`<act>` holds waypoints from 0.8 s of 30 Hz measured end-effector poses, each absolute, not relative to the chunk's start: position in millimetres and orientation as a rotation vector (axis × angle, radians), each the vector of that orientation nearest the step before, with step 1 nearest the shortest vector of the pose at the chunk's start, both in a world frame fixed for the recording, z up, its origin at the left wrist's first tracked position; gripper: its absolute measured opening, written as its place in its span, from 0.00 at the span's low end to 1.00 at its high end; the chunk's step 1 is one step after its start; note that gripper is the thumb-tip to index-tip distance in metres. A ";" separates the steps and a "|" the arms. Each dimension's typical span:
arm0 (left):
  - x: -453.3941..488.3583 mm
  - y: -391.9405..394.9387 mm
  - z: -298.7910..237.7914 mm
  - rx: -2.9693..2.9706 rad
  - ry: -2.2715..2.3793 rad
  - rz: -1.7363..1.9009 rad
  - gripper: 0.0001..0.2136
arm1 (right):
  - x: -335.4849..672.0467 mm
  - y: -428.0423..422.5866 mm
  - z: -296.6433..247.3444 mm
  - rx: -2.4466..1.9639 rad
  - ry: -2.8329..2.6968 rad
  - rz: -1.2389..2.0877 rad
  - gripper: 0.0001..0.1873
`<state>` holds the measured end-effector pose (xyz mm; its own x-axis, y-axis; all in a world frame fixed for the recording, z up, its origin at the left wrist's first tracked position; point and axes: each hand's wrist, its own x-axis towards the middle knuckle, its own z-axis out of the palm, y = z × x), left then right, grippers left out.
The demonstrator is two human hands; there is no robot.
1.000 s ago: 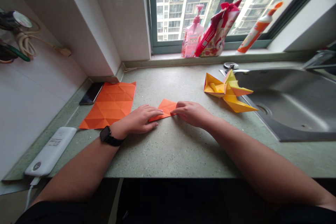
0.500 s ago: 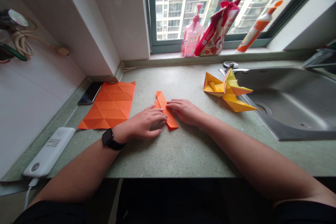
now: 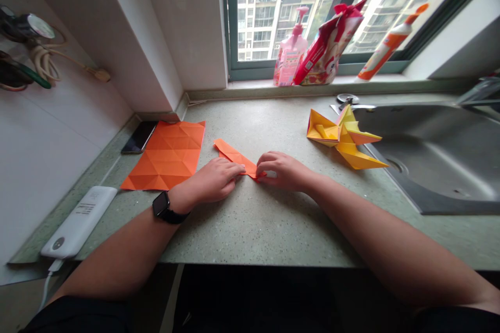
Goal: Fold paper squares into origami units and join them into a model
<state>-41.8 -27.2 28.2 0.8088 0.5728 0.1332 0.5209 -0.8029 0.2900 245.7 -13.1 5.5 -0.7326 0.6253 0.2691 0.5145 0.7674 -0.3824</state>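
Observation:
A narrow folded strip of orange paper (image 3: 236, 155) lies slantwise on the counter between my hands. My left hand (image 3: 219, 179), with a black watch on its wrist, is closed on the strip's near edge, thumb tucked low. At the strip's right end my right hand (image 3: 284, 170) pinches a corner between bent fingers and thumb. Left of my hands lies a creased orange sheet (image 3: 167, 153), spread out flat with a grid of fold lines. On the right, a yellow folded paper model (image 3: 344, 138) with several points rests near the sink.
A phone (image 3: 139, 137) lies partly under the creased sheet, and a white power bank (image 3: 80, 222) with a cable sits at the left. The steel sink (image 3: 449, 161) is at the right. A pink pump bottle (image 3: 291, 54), a red bag (image 3: 332, 47) and an orange-white bottle (image 3: 388, 47) stand on the sill.
The orange strip has turned so its far end points more to the left. My right hand has gone from lying on the strip to pinching its right end.

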 end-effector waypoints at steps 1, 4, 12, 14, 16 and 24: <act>-41.5 -28.4 28.4 2.763 0.834 0.328 0.16 | 246.7 -12.1 5.1 -0.863 -2.572 0.394 0.05; -40.1 -31.6 28.6 2.793 0.798 0.347 0.15 | 250.7 -9.8 5.6 -0.857 -2.572 0.383 0.07; -36.5 -34.3 30.1 2.840 0.782 0.312 0.13 | 253.3 -10.4 8.1 -0.841 -2.592 0.425 0.08; -36.5 -34.8 31.2 2.851 0.786 0.291 0.13 | 253.6 -10.6 8.6 -0.841 -2.593 0.435 0.08; -36.9 -35.0 31.2 2.856 0.788 0.284 0.13 | 254.2 -10.5 8.8 -0.840 -2.595 0.443 0.08; -38.3 -33.3 25.7 2.750 0.739 0.316 0.13 | 252.4 -9.2 4.3 -0.982 -2.540 0.393 0.09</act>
<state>-38.3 -33.3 25.7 0.8456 0.5158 0.1376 0.4555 -0.8316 0.3178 252.4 -9.2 4.3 -0.6798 0.6885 0.2526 0.5800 0.7155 -0.3894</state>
